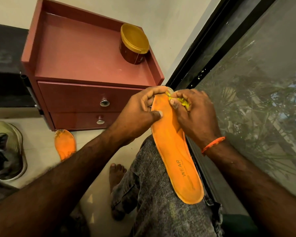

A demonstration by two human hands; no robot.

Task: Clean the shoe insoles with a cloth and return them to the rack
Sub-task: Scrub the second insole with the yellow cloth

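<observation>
An orange insole (176, 158) printed "WEAR" lies lengthwise along my right thigh. My left hand (140, 113) grips its toe end, thumb pressed on the top face and fingers curled round the tip. My right hand (193, 113) holds a small yellow cloth (182, 101) bunched in its fingers and presses it against the insole's toe area. A second orange insole (65, 144) lies on the floor at the foot of the drawer unit.
A reddish-brown two-drawer unit (85, 65) stands ahead with a yellow-lidded tub (134, 44) on its top. A shoe (5, 151) sits at the left. A dark-framed mesh window (246, 82) runs along my right. My bare foot (117, 173) rests on the tiled floor.
</observation>
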